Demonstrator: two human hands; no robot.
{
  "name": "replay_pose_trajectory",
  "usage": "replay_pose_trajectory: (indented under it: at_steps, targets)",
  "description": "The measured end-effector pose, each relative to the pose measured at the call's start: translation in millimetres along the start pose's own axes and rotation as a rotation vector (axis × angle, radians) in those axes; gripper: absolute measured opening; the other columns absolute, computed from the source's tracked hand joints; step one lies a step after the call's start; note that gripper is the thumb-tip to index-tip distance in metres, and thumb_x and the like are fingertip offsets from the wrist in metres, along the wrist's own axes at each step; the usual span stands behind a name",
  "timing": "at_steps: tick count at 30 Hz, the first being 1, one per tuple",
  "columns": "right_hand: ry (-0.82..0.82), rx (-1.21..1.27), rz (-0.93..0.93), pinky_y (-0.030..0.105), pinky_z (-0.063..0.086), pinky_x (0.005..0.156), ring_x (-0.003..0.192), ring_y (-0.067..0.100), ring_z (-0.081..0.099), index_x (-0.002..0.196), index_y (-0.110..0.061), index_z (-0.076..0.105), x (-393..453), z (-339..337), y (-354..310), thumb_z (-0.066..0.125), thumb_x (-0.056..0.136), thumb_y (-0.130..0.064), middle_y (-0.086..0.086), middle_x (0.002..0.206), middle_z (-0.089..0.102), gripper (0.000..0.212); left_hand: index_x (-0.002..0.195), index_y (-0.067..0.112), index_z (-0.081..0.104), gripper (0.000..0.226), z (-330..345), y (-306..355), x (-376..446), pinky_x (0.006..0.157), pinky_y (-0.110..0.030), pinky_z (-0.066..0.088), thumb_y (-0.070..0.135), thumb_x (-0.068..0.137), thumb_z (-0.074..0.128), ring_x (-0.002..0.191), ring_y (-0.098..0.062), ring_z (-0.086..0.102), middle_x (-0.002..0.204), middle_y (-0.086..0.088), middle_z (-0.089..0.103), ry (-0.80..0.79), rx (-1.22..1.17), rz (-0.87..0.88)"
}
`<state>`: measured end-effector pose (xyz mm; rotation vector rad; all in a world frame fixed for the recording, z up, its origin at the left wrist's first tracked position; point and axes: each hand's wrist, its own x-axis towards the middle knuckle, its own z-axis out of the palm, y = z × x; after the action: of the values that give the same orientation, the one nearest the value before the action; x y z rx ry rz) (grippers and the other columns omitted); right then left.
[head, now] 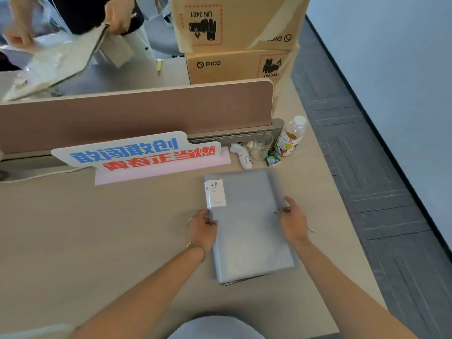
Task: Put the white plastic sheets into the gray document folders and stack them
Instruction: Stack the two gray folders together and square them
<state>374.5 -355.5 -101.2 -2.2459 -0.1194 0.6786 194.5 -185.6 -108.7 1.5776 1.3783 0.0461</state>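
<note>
A stack of gray document folders [247, 226] lies on the beige desk [97, 228], right of centre. The top folder carries a white label [215, 194] marked "20" at its far left corner. My left hand [201, 228] grips the stack's left edge with thumb on top. My right hand [293, 220] rests on the right edge, fingers curled at it. Whether sheets are inside the closed folders is hidden. Beyond the partition another person holds an open folder with a white plastic sheet [56, 59].
A brown partition [137, 116] crosses the desk's far side, with a blue and red lettered sign [137, 152] in front. A bottle [291, 137], a clear cup [261, 145] and a white thermometer [242, 155] stand far right. Cardboard boxes [234, 40] are stacked behind. The desk's right edge drops to dark carpet.
</note>
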Motion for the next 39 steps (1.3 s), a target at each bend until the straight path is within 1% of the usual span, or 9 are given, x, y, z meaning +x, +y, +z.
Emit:
replay_pose_trajectory:
  at_steps: [5,8,13,19,23,25,30,34,39]
  targets:
    - [-0.028,-0.088,0.045,0.038,0.047,0.093,0.114,0.036,0.062,0.147,-0.009,0.047,14,0,10,0.049,0.09,-0.004,0.015,0.123,0.068,0.057,0.122,0.025,0.058,0.039,7,2,2,0.084,-0.032,0.05,0.02,0.083,0.064,0.101,-0.023,0.065,0.104,-0.002,0.068,-0.025,0.051,-0.052]
    - [-0.068,-0.109,0.079,0.039,0.047,0.097,0.12,0.035,0.06,0.15,-0.01,0.044,18,-1,13,0.048,0.091,-0.004,0.014,0.134,0.063,0.059,0.137,0.026,0.045,0.049,14,5,4,0.071,-0.028,0.047,0.017,0.09,0.056,0.094,-0.025,0.063,0.107,-0.004,0.065,-0.102,-0.051,-0.118]
    - [-0.121,-0.037,0.146,0.039,0.048,0.102,0.122,0.031,0.06,0.152,-0.015,0.04,23,-1,14,0.051,0.093,-0.011,0.009,0.137,0.063,0.059,0.13,0.026,0.048,0.051,36,7,5,0.092,-0.044,0.053,0.021,0.079,0.052,0.099,-0.026,0.065,0.118,-0.004,0.066,-0.114,-0.252,-0.19]
    - [-0.164,-0.01,0.157,0.039,0.043,0.103,0.124,0.03,0.057,0.151,-0.014,0.042,17,-1,10,0.056,0.094,-0.016,0.008,0.138,0.062,0.059,0.117,0.024,0.053,0.031,37,24,4,0.097,-0.036,0.045,0.027,0.087,0.062,0.107,-0.024,0.06,0.117,0.0,0.064,-0.04,-0.559,-0.306]
    - [-0.165,0.001,0.154,0.034,0.043,0.089,0.104,0.027,0.059,0.144,-0.013,0.049,11,3,6,0.058,0.092,-0.014,0.009,0.119,0.068,0.053,0.106,0.017,0.065,0.02,11,31,6,0.057,-0.025,0.053,0.027,0.089,0.062,0.074,-0.02,0.066,0.093,-0.006,0.072,-0.203,-0.61,-0.404]
    - [-0.173,0.009,0.18,0.035,0.044,0.094,0.116,0.031,0.06,0.149,-0.014,0.044,9,6,5,0.058,0.093,-0.016,0.008,0.126,0.067,0.058,0.109,0.012,0.066,0.022,4,37,6,0.051,-0.02,0.051,0.018,0.088,0.065,0.07,-0.018,0.065,0.091,-0.006,0.072,-0.234,-0.613,-0.359]
    - [-0.191,0.189,0.308,0.046,0.048,0.104,0.119,0.03,0.06,0.149,-0.015,0.045,10,16,12,0.061,0.091,-0.023,0.006,0.136,0.061,0.061,0.102,0.009,0.048,0.051,2,60,-2,0.065,-0.028,0.051,0.003,0.058,0.073,0.076,-0.015,0.061,0.095,-0.01,0.064,-0.14,-0.592,-0.115]
    - [-0.109,0.492,0.459,0.033,0.043,0.064,0.071,0.023,0.055,0.102,-0.01,0.065,8,18,-2,0.047,0.098,-0.024,0.01,0.089,0.064,0.024,0.118,0.01,0.043,0.067,-16,67,-16,0.065,-0.017,0.05,0.009,0.054,0.064,0.078,-0.01,0.06,0.095,-0.002,0.062,-0.16,-0.484,0.107]
    - [-0.004,0.877,0.466,0.028,0.035,0.053,0.049,0.014,0.052,0.067,-0.022,0.048,-4,18,-47,0.039,0.1,-0.032,0.0,0.061,0.057,0.036,0.12,0.018,0.043,0.062,-62,51,-36,0.065,-0.019,0.05,0.003,0.063,0.063,0.079,-0.002,0.059,0.101,-0.003,0.061,-0.186,-0.413,0.381]
